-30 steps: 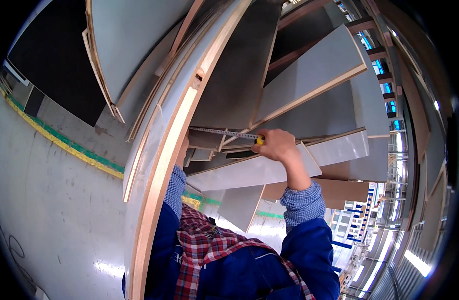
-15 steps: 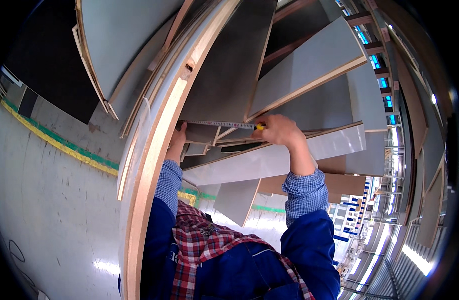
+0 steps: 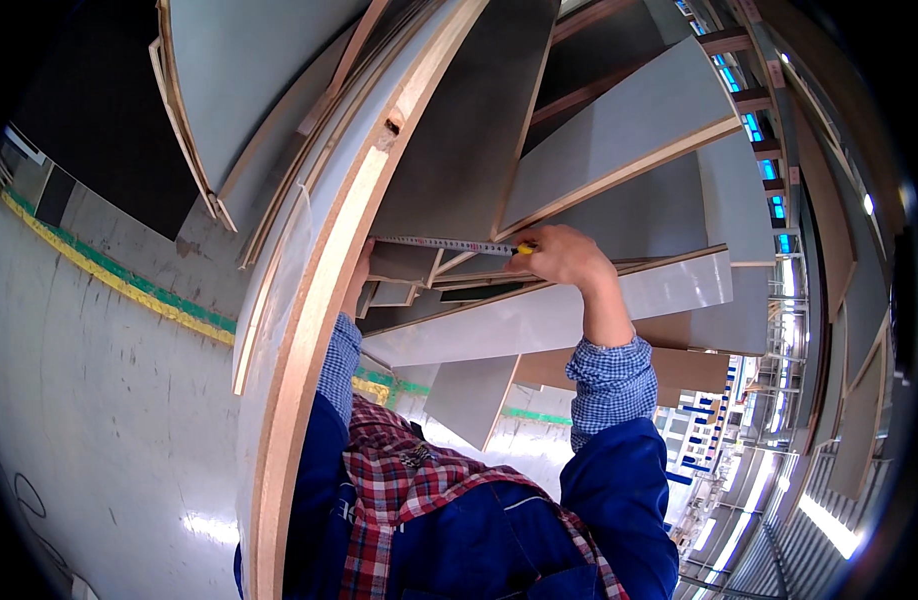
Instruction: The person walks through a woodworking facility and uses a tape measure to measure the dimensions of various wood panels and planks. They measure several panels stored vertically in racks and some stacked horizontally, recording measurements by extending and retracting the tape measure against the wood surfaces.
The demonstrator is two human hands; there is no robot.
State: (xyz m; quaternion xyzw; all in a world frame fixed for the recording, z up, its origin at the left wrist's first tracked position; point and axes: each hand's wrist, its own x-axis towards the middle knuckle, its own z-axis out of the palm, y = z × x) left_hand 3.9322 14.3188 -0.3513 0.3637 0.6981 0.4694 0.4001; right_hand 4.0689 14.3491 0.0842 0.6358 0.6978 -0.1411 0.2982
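A tape measure [image 3: 525, 249] with a yellow case sits in my right hand [image 3: 567, 258], the fingers wrapped round it. Its pale blade [image 3: 444, 243] runs out to the left, nearly level, across the face of a dark grey panel. At the blade's far left end my left hand [image 3: 361, 277] pinches it, near the wooden edge of a tall upright board [image 3: 324, 290]. That board hides most of the left fingers. Just below the blade lies a glossy light grey panel [image 3: 539, 315], and a grey panel with a pale wooden edge [image 3: 619, 140] leans above the right hand.
More large panels [image 3: 249, 80] stand at the upper left. A rack with reddish-brown bars [image 3: 724, 42] rises at the upper right. On the grey floor [image 3: 89, 380] runs a yellow and green stripe [image 3: 119, 283]. A cable [image 3: 31, 497] lies at the lower left.
The tall board's edge now covers more of my left hand, and the view has shifted slightly. The blade stays stretched between both hands at about the same length.
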